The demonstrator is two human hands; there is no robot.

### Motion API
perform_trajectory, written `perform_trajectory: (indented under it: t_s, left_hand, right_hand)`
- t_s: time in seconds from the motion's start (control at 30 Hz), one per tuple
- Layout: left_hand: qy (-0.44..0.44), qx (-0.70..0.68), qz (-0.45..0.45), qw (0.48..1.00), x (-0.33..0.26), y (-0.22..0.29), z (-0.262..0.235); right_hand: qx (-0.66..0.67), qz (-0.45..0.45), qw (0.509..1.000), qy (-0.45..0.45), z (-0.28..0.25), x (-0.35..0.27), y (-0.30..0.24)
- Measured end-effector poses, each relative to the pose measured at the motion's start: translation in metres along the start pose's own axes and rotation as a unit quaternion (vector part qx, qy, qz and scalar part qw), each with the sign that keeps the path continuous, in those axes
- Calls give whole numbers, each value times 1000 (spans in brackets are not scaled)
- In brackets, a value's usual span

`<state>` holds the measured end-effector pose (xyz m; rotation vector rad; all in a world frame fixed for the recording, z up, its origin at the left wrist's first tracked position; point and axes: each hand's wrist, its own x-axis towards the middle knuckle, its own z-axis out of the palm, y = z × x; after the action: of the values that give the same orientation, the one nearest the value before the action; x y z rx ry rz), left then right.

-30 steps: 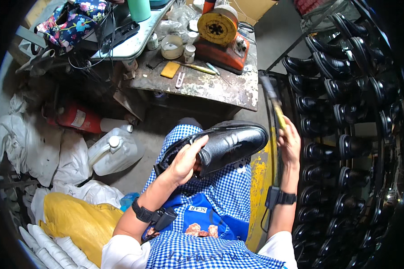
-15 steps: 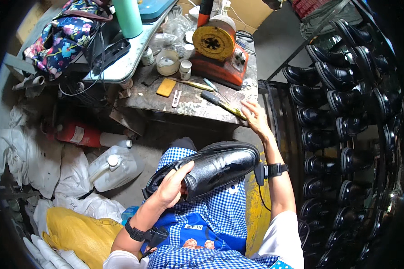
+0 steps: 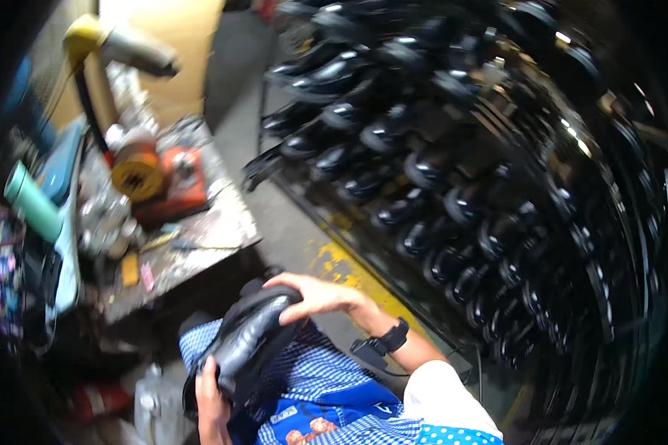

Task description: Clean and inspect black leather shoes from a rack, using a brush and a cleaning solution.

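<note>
A shiny black leather shoe (image 3: 251, 343) lies across my lap, blurred by motion. My left hand (image 3: 211, 397) grips its near end, thumb over the upper. At the far end my right hand (image 3: 315, 297) has its fingers and thumb round the shoe's edge. Beneath is a blue checked apron (image 3: 326, 363). On the workbench (image 3: 230, 222) to the left, an orange block (image 3: 130, 271) and a small pink tool (image 3: 148, 277) lie near the front edge.
An orange grinding machine (image 3: 182, 178) stands on the bench beside jars and a teal bottle (image 3: 33, 200). A rack of black shoes (image 3: 408, 170) fills the right side. A plastic jug (image 3: 152, 408) sits on the floor at lower left.
The view has swung right toward the rack. My right hand has left the tool at the bench edge and now grips the shoe. My left hand still holds the shoe.
</note>
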<state>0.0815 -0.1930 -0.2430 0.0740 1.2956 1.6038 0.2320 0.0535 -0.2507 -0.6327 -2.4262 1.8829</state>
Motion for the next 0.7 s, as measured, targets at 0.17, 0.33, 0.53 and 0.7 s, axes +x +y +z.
perform_trajectory:
  t_s: [0.17,0.33,0.53,0.7]
  left_hand:
    - [-71,477,41,875,-30,28,56]
    - [-195,492,357,770,-52,42,80]
    - [-229,351,531,737,-39,14,117]
    - [-320,340,219,857,68,-82,139]
  right_hand:
    - [148,82,980,107,-2,-105,-1]
    - [283,-2,865,415,-8,-213,-38]
    - [137,-314,527,778,-24,-354,-93]
    - [159,-597,443,650,-25,-459,-159]
